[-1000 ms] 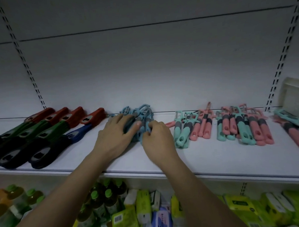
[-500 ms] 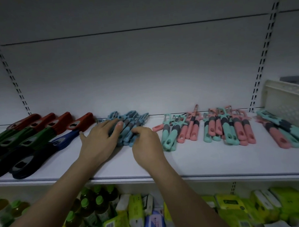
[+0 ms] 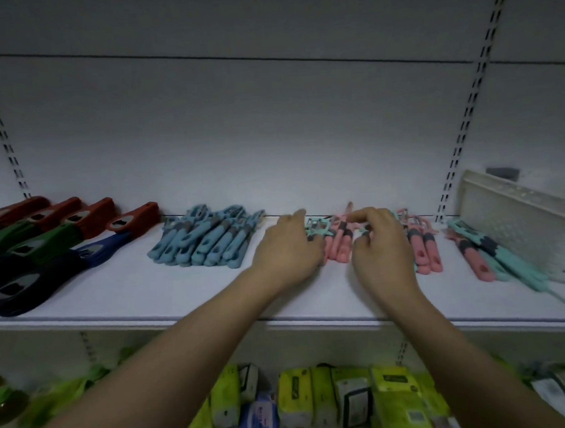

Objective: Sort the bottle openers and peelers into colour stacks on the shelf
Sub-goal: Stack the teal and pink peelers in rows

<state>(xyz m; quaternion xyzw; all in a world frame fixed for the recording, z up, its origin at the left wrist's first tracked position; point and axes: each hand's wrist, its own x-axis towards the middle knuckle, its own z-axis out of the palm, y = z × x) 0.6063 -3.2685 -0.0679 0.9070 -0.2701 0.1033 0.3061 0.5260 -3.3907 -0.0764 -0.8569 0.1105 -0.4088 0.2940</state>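
two bare forearms (image 3: 171,357), no sleeves, rings or watch.

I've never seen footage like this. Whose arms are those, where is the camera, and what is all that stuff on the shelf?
There is no machine here: a person wears a wide-angle camera on the head, looking forward and down, so the bare arms are their own.

They stand at a white shop shelf. On it lie red, green and dark blue plastic bottle openers at the left, then a tidy pile of light blue peelers, then mixed pink and mint-green peelers in the middle and more at the right, beside a white perforated plastic basket.

The left hand rests on the mixed peelers. The right hand has curled fingers over them; whether its grip has closed on one is hidden. Green packets fill the shelf below.
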